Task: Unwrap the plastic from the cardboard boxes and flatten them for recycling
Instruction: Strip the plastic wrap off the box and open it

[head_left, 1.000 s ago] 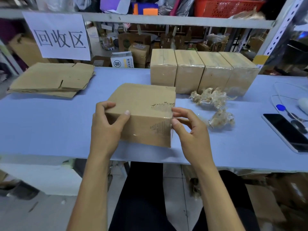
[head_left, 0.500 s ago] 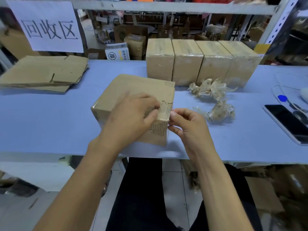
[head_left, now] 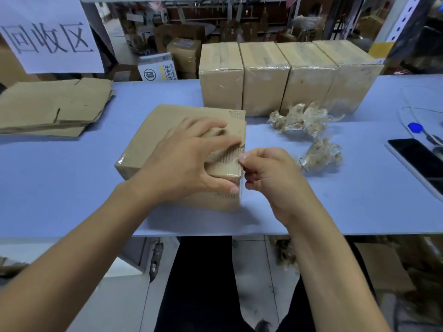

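A cardboard box (head_left: 153, 130) in clear plastic film lies on the blue table (head_left: 72, 183) in front of me. My left hand (head_left: 189, 159) lies over its top with fingers spread toward the right edge and the thumb on the front face, holding it. My right hand (head_left: 271, 178) has curled fingers and pinches the plastic wrap (head_left: 241, 168) at the box's right front corner. Several more wrapped boxes (head_left: 263, 77) stand in a row behind. Flattened cardboard (head_left: 52, 106) is stacked at the far left.
Two crumpled wads of plastic (head_left: 299, 118) (head_left: 321, 152) lie right of the box. A phone (head_left: 419, 161) and a cable with a blue tip (head_left: 416, 127) sit at the right edge. A paper sign (head_left: 45, 34) hangs at the back left, with shelves behind.
My left hand left the box's left side and moved across its top to the right edge. My right hand stayed at the right corner, now pinching there. The view came closer.
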